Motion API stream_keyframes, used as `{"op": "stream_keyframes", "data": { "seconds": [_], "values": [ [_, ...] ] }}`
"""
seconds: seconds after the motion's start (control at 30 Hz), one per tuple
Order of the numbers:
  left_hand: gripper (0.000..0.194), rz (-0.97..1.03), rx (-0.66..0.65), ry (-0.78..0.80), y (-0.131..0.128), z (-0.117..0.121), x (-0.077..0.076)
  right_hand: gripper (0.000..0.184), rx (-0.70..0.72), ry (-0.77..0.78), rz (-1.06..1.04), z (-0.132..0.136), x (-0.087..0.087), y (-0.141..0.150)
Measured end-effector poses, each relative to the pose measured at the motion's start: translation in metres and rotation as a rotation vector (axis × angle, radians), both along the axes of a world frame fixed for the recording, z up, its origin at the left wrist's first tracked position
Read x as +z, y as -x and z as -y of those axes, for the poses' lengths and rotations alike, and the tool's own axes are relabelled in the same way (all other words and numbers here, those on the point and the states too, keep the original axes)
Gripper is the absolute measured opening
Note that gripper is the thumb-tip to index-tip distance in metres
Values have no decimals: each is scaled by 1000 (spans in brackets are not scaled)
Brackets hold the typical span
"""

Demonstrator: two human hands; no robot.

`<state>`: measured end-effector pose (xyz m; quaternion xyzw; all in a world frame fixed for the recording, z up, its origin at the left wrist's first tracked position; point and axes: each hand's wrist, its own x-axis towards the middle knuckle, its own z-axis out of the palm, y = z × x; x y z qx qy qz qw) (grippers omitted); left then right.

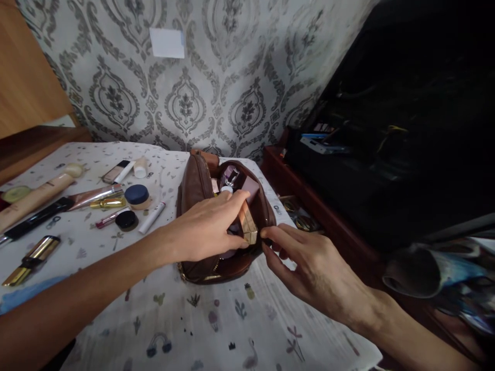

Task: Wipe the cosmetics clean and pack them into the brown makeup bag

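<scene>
A brown cosmetic bag [193, 190] with a gold zipper stands unzipped on the cloth. My left hand [211, 224] reaches into its mouth, thumb and fingers closed around a shiny gold box [248, 222]. Past the fingers, a purple bottle [231, 176] and a pinkish box [250, 188] show inside the bag; whatever lies under the hand is hidden. At the bag's right rim, my right hand [309, 257] has thumb and fingertips pinched together on the edge.
Left of the bag lie a blue-lidded jar [136, 195], a black-lidded jar [127, 220], a white tube [152, 217], a gold lipstick [33, 259] and several other cosmetics. A patterned wall [185, 103] rises behind. Along the right runs a dark wooden ledge [328, 206].
</scene>
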<state>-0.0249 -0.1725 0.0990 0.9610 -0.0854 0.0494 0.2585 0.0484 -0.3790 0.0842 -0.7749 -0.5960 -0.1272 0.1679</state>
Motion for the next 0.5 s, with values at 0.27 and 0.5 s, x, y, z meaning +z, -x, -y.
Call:
{"op": "stream_keyframes", "data": {
  "seconds": [0.27, 0.5],
  "values": [
    [30, 13, -28, 104, -4, -3, -1, 17, 20, 0, -25, 0, -1, -1],
    [43, -123, 14, 15, -4, 5, 8, 16, 34, -14, -80, 0, -2, -2]
  ]
}}
